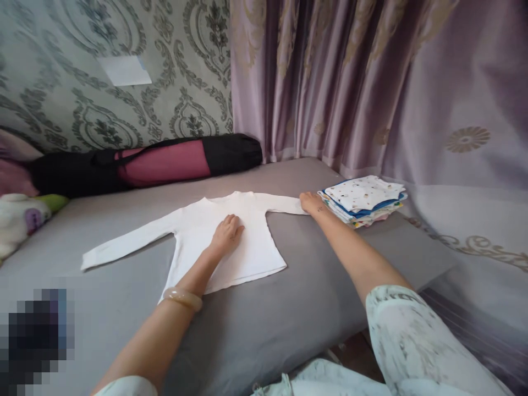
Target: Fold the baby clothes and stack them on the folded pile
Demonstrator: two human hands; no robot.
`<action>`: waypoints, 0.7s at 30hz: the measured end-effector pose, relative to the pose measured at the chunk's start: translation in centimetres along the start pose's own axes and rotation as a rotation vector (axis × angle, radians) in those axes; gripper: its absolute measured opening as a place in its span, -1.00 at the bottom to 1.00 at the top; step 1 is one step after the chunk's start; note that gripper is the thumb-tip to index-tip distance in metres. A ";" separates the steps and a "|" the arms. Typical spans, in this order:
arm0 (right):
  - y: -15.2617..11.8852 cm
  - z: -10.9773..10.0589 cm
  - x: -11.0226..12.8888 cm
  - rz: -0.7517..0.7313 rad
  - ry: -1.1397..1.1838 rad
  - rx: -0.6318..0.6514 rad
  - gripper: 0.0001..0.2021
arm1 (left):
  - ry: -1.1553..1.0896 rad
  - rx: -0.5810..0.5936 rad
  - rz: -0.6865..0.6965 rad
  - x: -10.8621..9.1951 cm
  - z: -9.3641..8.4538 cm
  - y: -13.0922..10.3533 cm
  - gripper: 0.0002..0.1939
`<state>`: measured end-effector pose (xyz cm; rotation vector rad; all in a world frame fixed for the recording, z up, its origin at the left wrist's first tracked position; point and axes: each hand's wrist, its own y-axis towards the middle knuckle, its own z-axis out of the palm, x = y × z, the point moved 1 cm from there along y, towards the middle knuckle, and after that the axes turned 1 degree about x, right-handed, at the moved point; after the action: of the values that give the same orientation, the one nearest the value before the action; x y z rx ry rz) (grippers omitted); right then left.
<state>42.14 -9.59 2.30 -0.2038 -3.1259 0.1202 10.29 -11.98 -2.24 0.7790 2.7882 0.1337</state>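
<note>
A white long-sleeved shirt [251, 242] lies spread out on the grey bed sheet, one sleeve stretched to each side. On its chest rests my left hand [227, 234], palm down with the fingers lying on the cloth. My right hand [310, 202] is closed on the cuff of the right-side sleeve, and its fingertips are partly hidden. Just beyond that hand sits a stack of folded clothes [365, 195], topped by a white piece with small prints.
The grey bed [289, 324] has its near edge in front of my body. A long black and pink bag [165, 164] lies along the wall. A plush toy [18, 220] is at the far left. Purple curtains [313, 82] hang behind and to the right.
</note>
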 end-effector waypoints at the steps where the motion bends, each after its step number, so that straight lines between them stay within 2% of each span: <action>1: 0.0 0.0 0.2 0.025 -0.009 0.005 -0.69 | 0.012 -0.004 -0.021 -0.3 0.3 0.0 -0.68; 5: 0.1 -0.3 0.7 0.103 -0.034 0.024 -0.68 | 0.039 -0.011 -0.101 -1.0 1.2 -0.4 -0.57; 9: 0.1 -0.6 1.0 0.115 -0.044 0.013 -0.66 | 0.050 -0.008 -0.133 -1.2 1.5 -0.6 -0.53; 15: 0.0 -1.9 1.4 0.109 -0.070 -0.080 -0.73 | 0.063 -0.044 -0.122 -1.3 1.6 -0.7 -0.52; 18: 0.2 -2.6 1.4 0.119 0.097 -0.035 -0.81 | 0.065 -0.053 -0.125 -1.3 1.8 -0.7 -0.52; 21: 0.7 -2.8 1.7 0.095 0.403 -0.106 -0.81 | 0.068 -0.058 -0.124 -1.3 1.8 -0.7 -0.52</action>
<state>40.56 -8.48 5.07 -0.3313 -2.7231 -0.0775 11.44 -13.21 -3.81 0.5967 2.8737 0.2212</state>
